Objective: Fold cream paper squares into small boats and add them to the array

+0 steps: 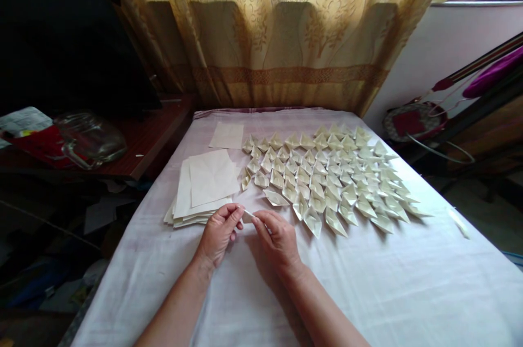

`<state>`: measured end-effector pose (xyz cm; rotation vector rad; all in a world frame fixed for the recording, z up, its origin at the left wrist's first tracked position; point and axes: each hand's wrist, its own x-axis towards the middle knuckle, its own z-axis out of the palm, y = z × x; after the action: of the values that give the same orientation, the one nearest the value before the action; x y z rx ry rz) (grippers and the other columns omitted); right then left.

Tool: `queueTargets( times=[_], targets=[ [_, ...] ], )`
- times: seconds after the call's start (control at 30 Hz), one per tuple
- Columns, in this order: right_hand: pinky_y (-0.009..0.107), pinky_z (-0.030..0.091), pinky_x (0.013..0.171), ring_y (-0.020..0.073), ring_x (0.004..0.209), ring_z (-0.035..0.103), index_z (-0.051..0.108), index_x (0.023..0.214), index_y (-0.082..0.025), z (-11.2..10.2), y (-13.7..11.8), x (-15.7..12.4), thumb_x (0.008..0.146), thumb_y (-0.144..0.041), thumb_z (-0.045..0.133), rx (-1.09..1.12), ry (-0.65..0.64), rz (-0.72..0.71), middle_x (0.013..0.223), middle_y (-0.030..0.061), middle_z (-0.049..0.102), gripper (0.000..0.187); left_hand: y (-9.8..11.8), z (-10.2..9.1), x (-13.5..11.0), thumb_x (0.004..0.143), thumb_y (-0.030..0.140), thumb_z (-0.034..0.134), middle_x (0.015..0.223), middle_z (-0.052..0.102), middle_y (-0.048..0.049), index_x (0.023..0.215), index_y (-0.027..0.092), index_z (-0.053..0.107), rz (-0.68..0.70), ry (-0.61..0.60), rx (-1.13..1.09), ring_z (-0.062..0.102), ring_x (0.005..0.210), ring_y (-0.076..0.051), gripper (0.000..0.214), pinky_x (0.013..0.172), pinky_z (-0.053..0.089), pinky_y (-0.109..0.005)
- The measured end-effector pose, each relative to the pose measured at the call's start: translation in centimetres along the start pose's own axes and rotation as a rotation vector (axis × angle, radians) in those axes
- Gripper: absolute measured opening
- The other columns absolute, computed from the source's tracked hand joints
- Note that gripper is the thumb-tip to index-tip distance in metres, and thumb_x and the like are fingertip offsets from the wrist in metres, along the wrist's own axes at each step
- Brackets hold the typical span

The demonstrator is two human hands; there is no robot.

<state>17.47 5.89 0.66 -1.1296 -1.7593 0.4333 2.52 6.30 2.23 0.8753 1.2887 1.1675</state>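
Between my two hands is a small folded piece of white paper (247,216), mostly hidden by the fingers. My left hand (220,231) pinches its left end between thumb and fingers. At its right end, my right hand (278,235) grips it the same way. Just beyond my left hand lies a stack of cream paper sheets (212,177), slightly fanned. Many folded paper boats (318,178) stand in close rows past my right hand and off to the right. One flatter boat (276,198) sits nearest to the fingers.
A single paper sheet (227,135) lies at the back of the cloth-covered table (368,287). Near the right edge is a small white object (460,224). A side table at left holds a glass jar (96,137). Curtains (261,36) hang behind.
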Motion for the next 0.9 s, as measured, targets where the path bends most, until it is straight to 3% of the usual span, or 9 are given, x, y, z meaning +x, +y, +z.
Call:
queueTargets(
  times=[0.17,0.33,0.47,0.67,0.9],
  targets=[
    [0.021,0.053,0.061,0.0141,0.065,0.070,0.075,0.099,-0.021,1.3,0.4,0.6,0.094,-0.028,0.056,0.267,-0.085,0.216,0.076,0.0005,0.075,0.020,-0.9,0.1,0.4,0.065,0.060,0.076,0.050,0.049,0.0084,0.091,0.015,0.070,-0.010,0.026,0.029,0.034,0.037,-0.004,0.052,0.035,0.026,-0.014],
    [0.024,0.055,0.067,0.0161,0.072,0.071,0.076,0.102,-0.022,1.3,0.7,0.1,0.093,-0.023,0.057,0.204,-0.031,0.100,0.084,0.0039,0.077,0.020,-1.3,-0.1,-0.1,0.075,0.056,0.070,0.054,0.055,0.0049,0.095,0.016,0.072,0.095,0.011,0.154,0.043,0.039,-0.006,0.045,0.036,0.034,-0.016],
    [0.026,0.055,0.068,0.0167,0.072,0.071,0.075,0.105,-0.022,1.2,0.9,-0.1,0.094,-0.021,0.057,0.129,-0.054,0.031,0.085,0.0059,0.077,0.021,-1.4,-0.2,-0.2,0.080,0.050,0.068,0.062,0.060,0.0017,0.087,0.016,0.074,0.211,0.046,0.235,0.045,0.038,-0.006,0.035,0.037,0.039,-0.017],
    [0.026,0.055,0.071,0.0159,0.074,0.071,0.074,0.108,-0.023,1.0,0.7,0.1,0.095,-0.024,0.057,0.182,-0.081,0.076,0.087,0.0049,0.077,0.021,-1.3,-0.3,-0.2,0.085,0.048,0.064,0.079,0.067,-0.0033,0.085,0.017,0.075,0.223,0.012,0.254,0.046,0.040,-0.005,0.033,0.035,0.039,-0.016],
    [0.026,0.053,0.067,0.0158,0.071,0.071,0.076,0.101,-0.024,0.6,0.4,0.2,0.092,-0.024,0.060,0.239,-0.108,0.157,0.083,0.0035,0.078,0.018,-1.0,-0.5,-0.3,0.088,0.049,0.061,0.066,0.060,-0.0001,0.084,0.019,0.074,0.225,-0.047,0.262,0.046,0.043,-0.007,0.034,0.036,0.037,-0.016]
  ],
)
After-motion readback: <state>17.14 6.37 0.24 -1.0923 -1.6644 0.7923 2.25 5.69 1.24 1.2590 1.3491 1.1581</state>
